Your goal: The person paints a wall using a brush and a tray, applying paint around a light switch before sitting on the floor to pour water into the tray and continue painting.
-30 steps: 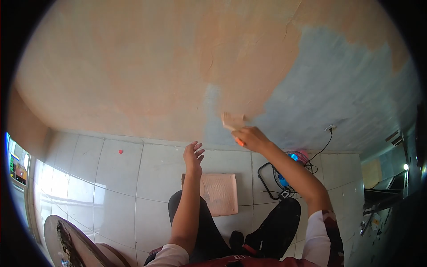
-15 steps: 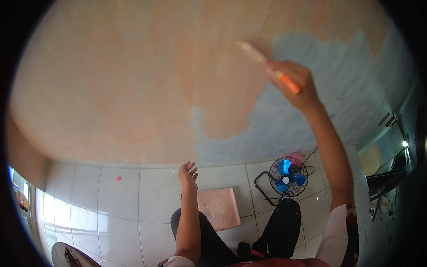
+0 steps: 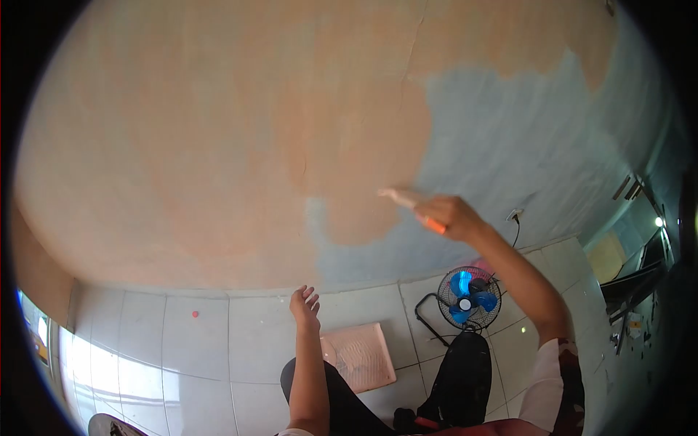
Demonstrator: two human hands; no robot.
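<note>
While no writing reads | right hand (image 3: pixel 451 216) grips paintbrush (image 3: pixel 407 199) at wall (image 3: pixel 218 131) | left hand (image 3: pixel 305 305) spread, empty

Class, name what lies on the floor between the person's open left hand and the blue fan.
In the head view, a pink paint tray lies on the tiles between the left hand and the fan.

Right hand (image 3: pixel 451 216) raised against the wall (image 3: pixel 218 131), closed around a paintbrush (image 3: pixel 407 200) whose bristle end points left, against the wall. Left hand (image 3: pixel 305 305) lower and to the left, fingers spread, clear of the wall and above the floor (image 3: pixel 182 349). On the floor below, a paint tray (image 3: pixel 360 356) between the knees; a standing fan (image 3: pixel 465 294) to its right, near the wall's foot.
</note>
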